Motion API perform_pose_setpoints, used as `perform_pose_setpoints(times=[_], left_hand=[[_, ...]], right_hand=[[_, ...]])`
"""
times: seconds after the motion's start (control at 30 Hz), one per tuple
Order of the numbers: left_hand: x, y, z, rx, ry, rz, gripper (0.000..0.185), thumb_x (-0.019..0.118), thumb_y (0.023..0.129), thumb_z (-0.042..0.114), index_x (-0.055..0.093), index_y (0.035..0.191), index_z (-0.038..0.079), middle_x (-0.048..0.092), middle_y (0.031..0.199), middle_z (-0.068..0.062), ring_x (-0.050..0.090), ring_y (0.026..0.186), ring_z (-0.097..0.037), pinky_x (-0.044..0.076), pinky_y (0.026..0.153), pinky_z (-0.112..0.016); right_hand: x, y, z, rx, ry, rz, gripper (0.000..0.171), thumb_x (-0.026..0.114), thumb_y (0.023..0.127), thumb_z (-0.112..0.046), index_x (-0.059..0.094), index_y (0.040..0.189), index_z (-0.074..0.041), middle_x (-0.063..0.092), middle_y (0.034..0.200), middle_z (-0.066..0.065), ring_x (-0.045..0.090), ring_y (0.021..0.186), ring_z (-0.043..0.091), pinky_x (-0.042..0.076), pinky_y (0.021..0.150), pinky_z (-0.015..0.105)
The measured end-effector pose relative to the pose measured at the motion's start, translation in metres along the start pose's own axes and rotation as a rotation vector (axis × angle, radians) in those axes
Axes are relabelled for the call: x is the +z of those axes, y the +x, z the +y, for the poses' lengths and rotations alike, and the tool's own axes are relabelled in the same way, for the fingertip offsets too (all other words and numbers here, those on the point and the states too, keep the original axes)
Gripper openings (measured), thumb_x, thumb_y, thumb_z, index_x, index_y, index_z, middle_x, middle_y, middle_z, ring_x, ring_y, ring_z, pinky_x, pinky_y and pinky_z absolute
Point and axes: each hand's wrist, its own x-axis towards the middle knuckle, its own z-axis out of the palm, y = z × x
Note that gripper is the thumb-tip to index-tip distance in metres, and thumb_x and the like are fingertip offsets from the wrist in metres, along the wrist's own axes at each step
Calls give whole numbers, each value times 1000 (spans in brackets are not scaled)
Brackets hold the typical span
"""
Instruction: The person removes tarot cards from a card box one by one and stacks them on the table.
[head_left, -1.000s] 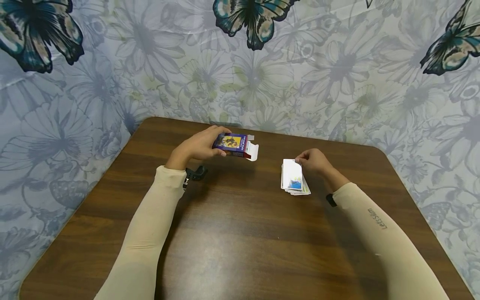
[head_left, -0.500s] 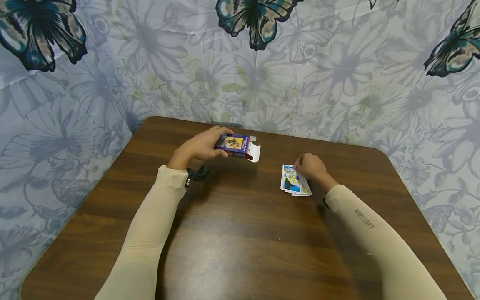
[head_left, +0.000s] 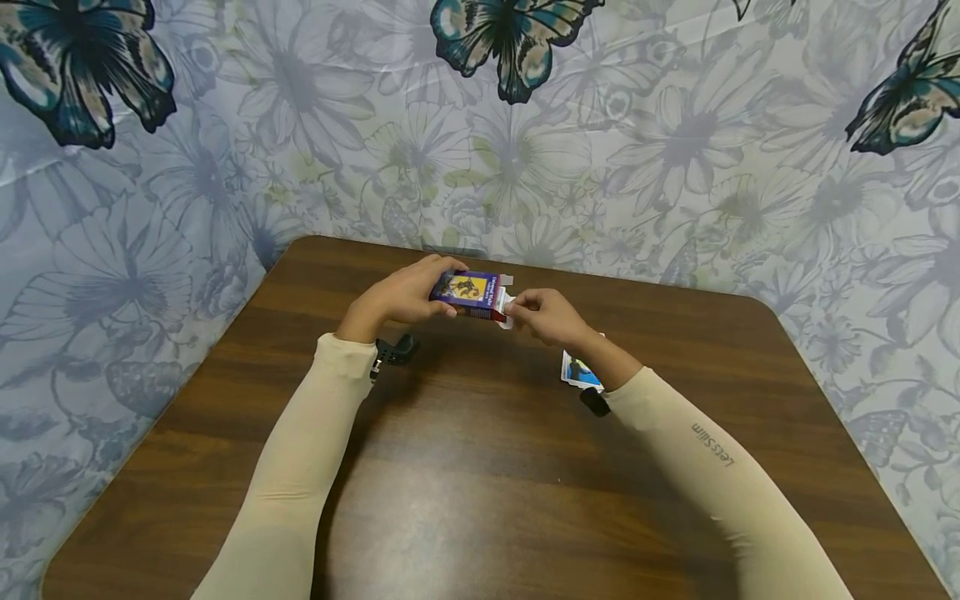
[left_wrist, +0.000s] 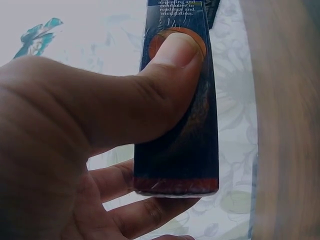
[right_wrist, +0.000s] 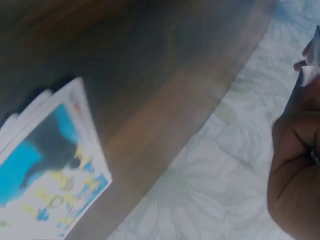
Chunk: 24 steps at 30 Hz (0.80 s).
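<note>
Left hand (head_left: 405, 296) grips the card box (head_left: 467, 293) above the table's (head_left: 480, 467) far middle; right hand (head_left: 546, 317) pinches its open flap; light, crushable cardboard, probably best held by its stiff sides; cards (head_left: 579, 372) lie right.

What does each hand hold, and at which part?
The left hand grips the card box round its long sides, thumb on one narrow side. The right hand pinches the box's open white flap.

Purple card box (head_left: 471, 293) held above table, flap open; cards (head_left: 579, 372) stacked right.
</note>
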Motion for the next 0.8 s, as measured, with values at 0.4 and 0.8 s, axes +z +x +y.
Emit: perform_pose_setpoints(times=[0.4,0.8], left_hand=[[3,1,1,-3,-8,1,69,75,88,28,40,146,17,45,141,-13,49,122,-27,41,107,-48],[0,0,0,0,14,7,69,75,88,28,39,146,17,45,142,-15,48,125,-28,39,107,-49]], right_hand=[[16,7,-2,104,58,20,28,57,99,-26,68,90,-2,62,70,7,29,43,6,26,43,24],[-2,-5,7,111,78,40,32,61,97,-31,64,88,0,47,60,-6,30,46,7,28,45,24]])
